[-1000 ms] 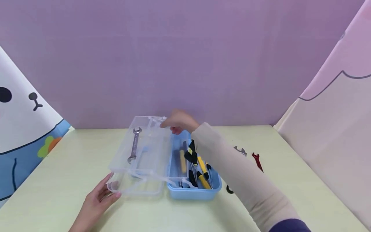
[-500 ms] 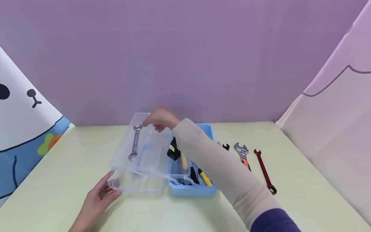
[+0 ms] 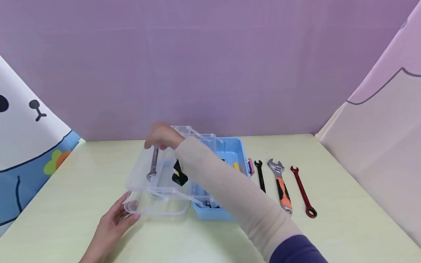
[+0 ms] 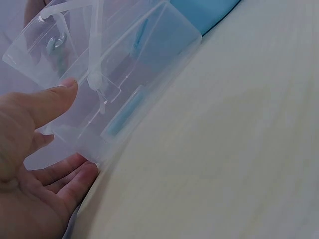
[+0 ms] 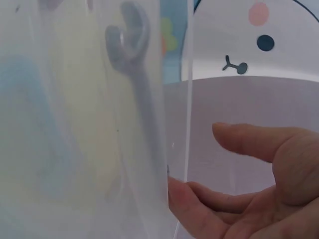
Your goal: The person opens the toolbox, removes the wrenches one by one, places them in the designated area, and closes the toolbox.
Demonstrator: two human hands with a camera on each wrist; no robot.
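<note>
Clear tray (image 3: pixel 154 175) with grey spanner (image 3: pixel 152 164) swung out left over desk (image 3: pixel 82 204), toolbox (image 3: pixel 235 151) not yet closed. Right hand (image 3: pixel 162 137) grips tray's far rim; left hand (image 3: pixel 113 223), fingers loose, steadies the near corner. Three wrenches (image 3: pixel 279 182) left outside.

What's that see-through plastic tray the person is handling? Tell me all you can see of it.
The clear tray is a shallow box of see-through, slightly frosted plastic, joined by thin clear arms to a blue toolbox on its right. It is swung out to the left above a second clear tray by the table. A grey wrench lies in it lengthwise. The right hand touches its far end; the left hand touches the near left corner of the trays.
</note>
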